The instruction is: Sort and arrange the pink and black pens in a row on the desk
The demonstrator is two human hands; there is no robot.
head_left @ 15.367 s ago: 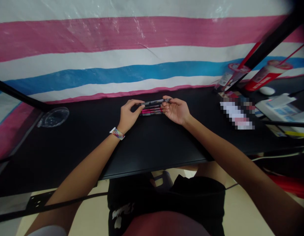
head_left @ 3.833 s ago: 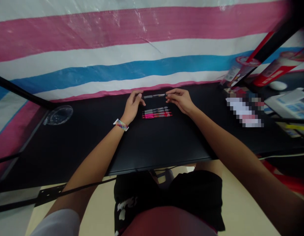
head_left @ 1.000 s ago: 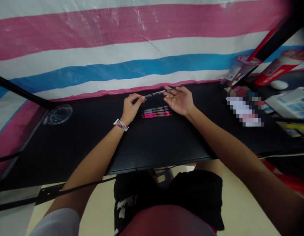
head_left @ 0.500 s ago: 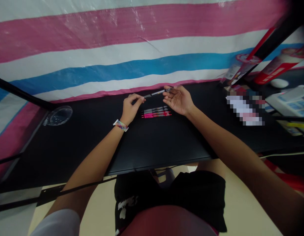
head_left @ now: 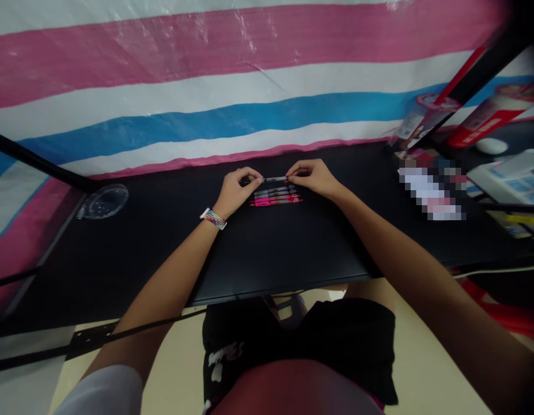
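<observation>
A dark pen (head_left: 275, 180) lies level between my two hands, just behind a row of pens. My left hand (head_left: 237, 189) pinches its left end with thumb and fingertips. At the other end, my right hand (head_left: 314, 176) has its fingers closed on the pen too. In front of it, several pens (head_left: 276, 197) lie side by side on the black tabletop (head_left: 288, 248); the nearer ones are pink and red, the farther ones grey and dark. A colourful woven band (head_left: 214, 218) circles my left wrist.
A clear plastic lid (head_left: 103, 202) rests at the table's left. On the right stand a cup with a red straw (head_left: 426, 118), a red-and-white cup (head_left: 487, 118), a white computer mouse (head_left: 491, 146) and a blurred-out packet (head_left: 431, 193). Striped sheeting (head_left: 249, 121) hangs behind.
The pen has come down from a tilted position to lie level behind the row. My right hand has turned from palm-up to palm-down, its fingers closing on the pen's right end.
</observation>
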